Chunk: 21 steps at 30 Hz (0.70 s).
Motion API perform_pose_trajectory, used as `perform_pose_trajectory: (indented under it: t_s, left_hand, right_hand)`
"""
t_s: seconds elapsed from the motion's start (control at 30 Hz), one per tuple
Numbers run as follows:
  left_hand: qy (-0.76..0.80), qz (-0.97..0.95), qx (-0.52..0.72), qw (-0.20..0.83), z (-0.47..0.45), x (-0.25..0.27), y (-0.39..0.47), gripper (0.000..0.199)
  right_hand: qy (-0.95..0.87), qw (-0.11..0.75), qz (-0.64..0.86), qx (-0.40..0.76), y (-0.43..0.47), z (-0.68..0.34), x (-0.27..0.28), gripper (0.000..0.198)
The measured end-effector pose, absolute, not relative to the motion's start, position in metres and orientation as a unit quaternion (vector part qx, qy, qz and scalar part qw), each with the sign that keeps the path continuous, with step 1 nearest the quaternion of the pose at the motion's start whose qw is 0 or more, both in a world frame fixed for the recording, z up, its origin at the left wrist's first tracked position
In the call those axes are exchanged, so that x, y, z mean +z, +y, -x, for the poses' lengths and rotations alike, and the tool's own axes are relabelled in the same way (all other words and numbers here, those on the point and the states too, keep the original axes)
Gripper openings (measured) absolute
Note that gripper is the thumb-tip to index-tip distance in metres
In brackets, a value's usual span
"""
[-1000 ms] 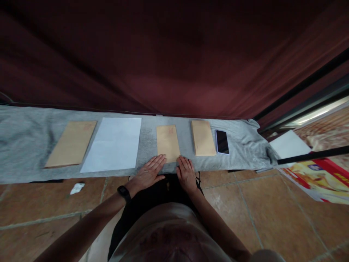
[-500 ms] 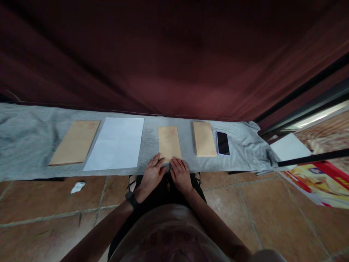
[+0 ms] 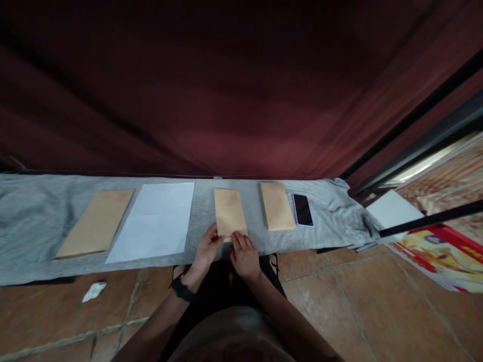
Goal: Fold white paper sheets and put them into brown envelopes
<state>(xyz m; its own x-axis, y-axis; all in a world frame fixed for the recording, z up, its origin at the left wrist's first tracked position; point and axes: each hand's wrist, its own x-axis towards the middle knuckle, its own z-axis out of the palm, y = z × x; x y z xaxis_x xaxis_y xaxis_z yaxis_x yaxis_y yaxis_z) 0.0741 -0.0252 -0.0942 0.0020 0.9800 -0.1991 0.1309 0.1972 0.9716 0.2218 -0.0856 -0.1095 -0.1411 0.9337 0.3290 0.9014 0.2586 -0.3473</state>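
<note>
A small brown paper envelope (image 3: 230, 211) lies in front of me on the grey cloth, a faint red print near its top right corner. My left hand (image 3: 207, 250) has its lower left corner between thumb and fingers. Bent over the lower right edge are the fingers of my right hand (image 3: 244, 255), gripping the envelope there. Part of its bottom edge is hidden by my fingers. To the right rests a stack of brown envelopes (image 3: 278, 207). On the left are a white sheet of paper (image 3: 154, 221) and a larger-looking stack of brown envelopes (image 3: 96, 223).
A phone (image 3: 303, 209) with a dark screen lies right of the stack. The narrow cloth-covered table (image 3: 332, 221) ends close to my lap. A dark red curtain (image 3: 234, 100) hangs behind it. Black bars and a colourful box (image 3: 445, 254) are at the right.
My hands have gone from lying flat on the envelope's lower end to gripping its lower edge. The left hand has slid out to the corner. The view has tilted upward.
</note>
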Motion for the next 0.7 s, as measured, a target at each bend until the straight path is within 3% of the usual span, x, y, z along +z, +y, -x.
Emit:
perform_pose_trajectory:
  t_s: [0.2, 0.37, 0.47, 0.57, 0.7]
  left_hand:
    - [0.513, -0.5, 0.421, 0.556, -0.09, -0.056, -0.034, 0.058]
    - [0.531, -0.426, 0.411, 0.607, -0.09, -0.055, -0.043, 0.069]
    - [0.528, -0.398, 0.381, 0.646, -0.097, -0.067, -0.048, 0.08]
    - [0.506, -0.391, 0.379, 0.669, -0.104, -0.077, -0.05, 0.082]
    - [0.534, -0.408, 0.379, 0.637, -0.102, -0.086, -0.045, 0.079]
  right_hand:
    - [-0.661, 0.36, 0.653, 0.087, -0.068, -0.237, -0.087, 0.037]
    - [-0.44, 0.574, 0.605, 0.334, -0.063, -0.247, -0.079, 0.033]
    - [-0.265, 0.652, 0.533, 0.469, -0.07, -0.238, -0.087, 0.036]
    - [-0.163, 0.667, 0.49, 0.537, -0.079, -0.229, -0.097, 0.039]
    - [-0.181, 0.611, 0.482, 0.602, -0.085, -0.235, -0.109, 0.038]
